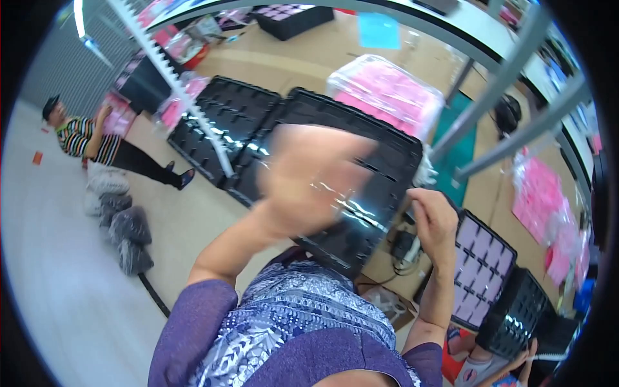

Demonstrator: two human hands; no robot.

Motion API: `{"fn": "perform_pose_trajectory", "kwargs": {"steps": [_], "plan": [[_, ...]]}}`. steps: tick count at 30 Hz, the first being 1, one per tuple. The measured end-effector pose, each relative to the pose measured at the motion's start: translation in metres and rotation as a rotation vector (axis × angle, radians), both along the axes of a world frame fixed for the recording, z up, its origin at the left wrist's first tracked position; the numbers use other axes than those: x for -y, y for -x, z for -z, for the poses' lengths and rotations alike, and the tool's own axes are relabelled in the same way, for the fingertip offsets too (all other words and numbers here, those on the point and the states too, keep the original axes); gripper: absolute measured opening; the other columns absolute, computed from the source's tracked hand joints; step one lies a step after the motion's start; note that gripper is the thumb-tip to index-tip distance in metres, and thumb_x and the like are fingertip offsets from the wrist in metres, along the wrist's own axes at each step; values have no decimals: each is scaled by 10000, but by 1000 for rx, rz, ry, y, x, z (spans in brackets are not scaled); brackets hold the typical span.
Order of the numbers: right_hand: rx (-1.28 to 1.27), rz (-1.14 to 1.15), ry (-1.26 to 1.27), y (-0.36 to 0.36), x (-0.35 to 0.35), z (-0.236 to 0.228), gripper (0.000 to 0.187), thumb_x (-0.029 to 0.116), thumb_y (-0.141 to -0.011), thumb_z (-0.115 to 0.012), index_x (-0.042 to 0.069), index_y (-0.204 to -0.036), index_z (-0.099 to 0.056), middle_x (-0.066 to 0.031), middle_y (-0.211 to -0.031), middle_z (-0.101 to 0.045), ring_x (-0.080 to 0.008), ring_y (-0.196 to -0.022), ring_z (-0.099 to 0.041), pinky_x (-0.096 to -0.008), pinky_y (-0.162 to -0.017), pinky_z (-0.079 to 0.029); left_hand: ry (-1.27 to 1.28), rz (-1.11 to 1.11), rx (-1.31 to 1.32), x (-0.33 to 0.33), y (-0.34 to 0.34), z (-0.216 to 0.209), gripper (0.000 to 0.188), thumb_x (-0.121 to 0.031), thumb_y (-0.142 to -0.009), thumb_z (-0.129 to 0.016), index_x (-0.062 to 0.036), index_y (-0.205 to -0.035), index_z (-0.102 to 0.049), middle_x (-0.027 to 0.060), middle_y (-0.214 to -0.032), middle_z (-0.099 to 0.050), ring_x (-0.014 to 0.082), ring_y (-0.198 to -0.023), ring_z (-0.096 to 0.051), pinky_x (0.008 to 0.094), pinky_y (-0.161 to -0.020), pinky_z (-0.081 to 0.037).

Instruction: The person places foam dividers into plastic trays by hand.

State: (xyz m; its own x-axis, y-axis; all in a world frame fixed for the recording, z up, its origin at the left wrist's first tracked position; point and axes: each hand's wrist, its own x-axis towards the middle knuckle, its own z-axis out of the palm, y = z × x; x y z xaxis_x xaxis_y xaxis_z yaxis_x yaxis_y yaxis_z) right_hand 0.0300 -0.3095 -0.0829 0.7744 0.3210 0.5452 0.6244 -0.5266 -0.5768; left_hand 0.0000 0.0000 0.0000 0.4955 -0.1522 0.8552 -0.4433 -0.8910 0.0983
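The left hand (309,174) is raised in front of the black moulded tray (361,174) and is smeared by motion blur; a strip of clear film (342,203) shows glinting at its right edge, but whether the fingers are spread or closed on that film I cannot tell. The right hand (433,219) sits at the tray's right near edge with fingers curled in and the thumb pinched against them, gripping the tray's rim or the film there; which of the two is not clear.

That tray lies in the middle of the tan table (284,61), tilted, its near corner pointing toward the person's patterned blue-and-purple top. A second black tray (222,122) of the same kind lies just left of it, touching along one side. Beyond the two, on the far right, stands one clear plastic box of pink items (387,93).

To the right and nearer, one black compartment tray with pale lilac squares (480,264) stands tilted, and one black crate (516,316) is beside it. Pink packets (538,197) hang on the far right.

On the left, one other person in a striped shirt (80,138) leans over, well apart, and four grey bagged bundles (126,226) lie in a row on the pale floor
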Motion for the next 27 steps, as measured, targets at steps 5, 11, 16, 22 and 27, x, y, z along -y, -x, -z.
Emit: {"fn": "perform_pose_trajectory", "kwargs": {"steps": [5,11,16,22,27], "plan": [[-98,-447,44,-13,-130,-31,141,-10,-843,-657,7,-979,-688,-136,-907,-692,-303,-830,-672,-364,-728,-534,620,-269,-398,-204,7,52,749,-145,-735,-805,9,-1377,-452,101,-1131,-529,184,-913,-510,333,-821,-472],[-230,-602,129,-41,-258,-23,147,64,-900,-602,-4,-1006,-679,-156,-902,-697,-310,-825,-683,-391,-735,-548,723,-84,-805,-253,-17,120,484,-185,-836,-749,-2,-1260,-602,70,-1071,-576,103,-718,-545,259,-706,-485],[-582,-475,21,-66,-337,4,271,25,-932,-519,-26,-1189,-589,-166,-1025,-693,-224,-732,-704,-343,-642,-556,1010,24,-875,-266,-40,148,339,-85,-851,-709,2,-1151,-575,31,-924,-579,78,-648,-533,254,-604,-456],[-836,-359,-11,-83,-381,24,398,1,-957,-426,-76,-1348,-431,-205,-1265,-607,-185,-621,-689,-299,-475,-530,994,29,-863,-274,-70,146,837,-176,-793,-790,-24,-1480,-336,117,-1164,-506,116,-674,-506,256,-622,-467],[-868,-304,-54,-94,-391,25,390,48,-957,-498,-85,-1322,-464,-209,-1201,-638,-166,-613,-684,-285,-471,-528,1134,233,-949,-272,-101,157,275,-199,-902,-702,10,-1076,-668,24,-753,-599,70,-583,-506,221,-529,-412]]}}
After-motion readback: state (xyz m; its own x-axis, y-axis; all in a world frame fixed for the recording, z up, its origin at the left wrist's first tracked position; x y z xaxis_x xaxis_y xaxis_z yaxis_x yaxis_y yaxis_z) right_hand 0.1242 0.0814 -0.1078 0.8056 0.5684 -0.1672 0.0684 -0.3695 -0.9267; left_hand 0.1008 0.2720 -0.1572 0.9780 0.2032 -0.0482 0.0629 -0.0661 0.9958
